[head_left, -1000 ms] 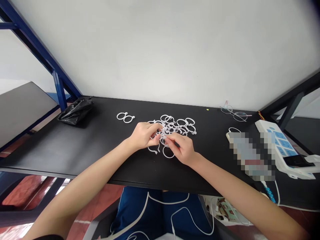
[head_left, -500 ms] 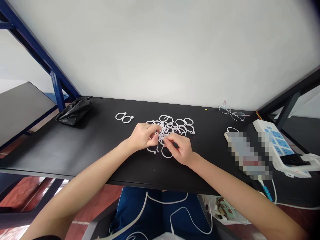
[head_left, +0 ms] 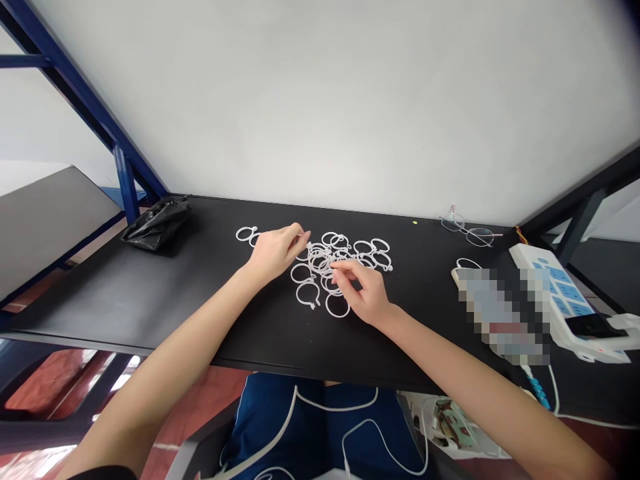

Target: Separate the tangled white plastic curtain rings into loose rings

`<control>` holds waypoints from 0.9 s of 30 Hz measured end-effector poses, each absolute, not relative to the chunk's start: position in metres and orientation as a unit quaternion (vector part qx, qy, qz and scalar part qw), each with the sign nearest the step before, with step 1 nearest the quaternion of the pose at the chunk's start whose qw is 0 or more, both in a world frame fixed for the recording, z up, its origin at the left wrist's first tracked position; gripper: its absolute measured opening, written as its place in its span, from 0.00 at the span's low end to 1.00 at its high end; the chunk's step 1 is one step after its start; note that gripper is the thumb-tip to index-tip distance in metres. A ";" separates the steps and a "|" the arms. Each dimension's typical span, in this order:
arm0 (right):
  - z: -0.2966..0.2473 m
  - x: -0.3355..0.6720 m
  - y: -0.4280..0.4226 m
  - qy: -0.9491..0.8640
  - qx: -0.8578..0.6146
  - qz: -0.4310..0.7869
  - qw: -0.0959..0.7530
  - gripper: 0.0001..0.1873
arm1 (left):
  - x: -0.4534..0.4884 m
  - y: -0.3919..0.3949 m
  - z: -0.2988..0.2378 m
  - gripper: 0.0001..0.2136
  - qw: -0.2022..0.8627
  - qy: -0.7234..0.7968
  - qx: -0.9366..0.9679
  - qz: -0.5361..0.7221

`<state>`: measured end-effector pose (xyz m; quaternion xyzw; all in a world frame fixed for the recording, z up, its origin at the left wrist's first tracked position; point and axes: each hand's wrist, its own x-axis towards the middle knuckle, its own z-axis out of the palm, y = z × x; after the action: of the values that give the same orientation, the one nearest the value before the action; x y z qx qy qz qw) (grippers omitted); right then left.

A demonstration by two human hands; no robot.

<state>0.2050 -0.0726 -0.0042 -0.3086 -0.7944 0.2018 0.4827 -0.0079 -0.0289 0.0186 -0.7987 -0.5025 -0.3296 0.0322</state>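
Note:
A loose pile of white plastic rings (head_left: 337,305) lies on the black table, several of them with a gap and small knobbed ends. My left hand (head_left: 275,253) is above the table at the pile's upper left edge, its fingers bent together; whatever is between them is hidden. Part of it covers one of two rings lying apart, next to a white ring (head_left: 245,234) at the left. At the pile's right front, my right hand (head_left: 364,291) has thumb and index finger closed at the rings, apparently pinching one; the other fingers are curled.
A black plastic bag (head_left: 157,223) sits at the back left of the table. Glasses (head_left: 479,236) lie at the back right. Nearer me are a blurred phone-like object (head_left: 493,313) on a cable and a white power strip (head_left: 563,293). A wall rises behind the table.
My left hand has moved up and left, away from my right hand, uncovering rings in the pile's left part. The right hand stays at the pile. The view has shifted slightly.

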 end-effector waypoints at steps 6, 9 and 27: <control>-0.005 0.204 -0.074 -0.814 -0.277 0.178 0.479 0.06 | -0.028 -0.014 0.022 0.16 0.001 -0.652 -0.727 -0.214; -0.004 0.205 -0.073 -0.817 -0.283 0.177 0.471 0.07 | -0.029 -0.014 0.023 0.14 0.024 -0.695 -0.697 -0.174; -0.004 0.205 -0.072 -0.827 -0.289 0.190 0.444 0.07 | -0.035 -0.010 0.021 0.14 0.030 -0.719 -0.684 -0.121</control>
<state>0.2047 -0.0723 -0.0036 -0.2888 -0.8265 0.1898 0.4443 -0.0355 -0.0101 0.0211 -0.6839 -0.7189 -0.1206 0.0301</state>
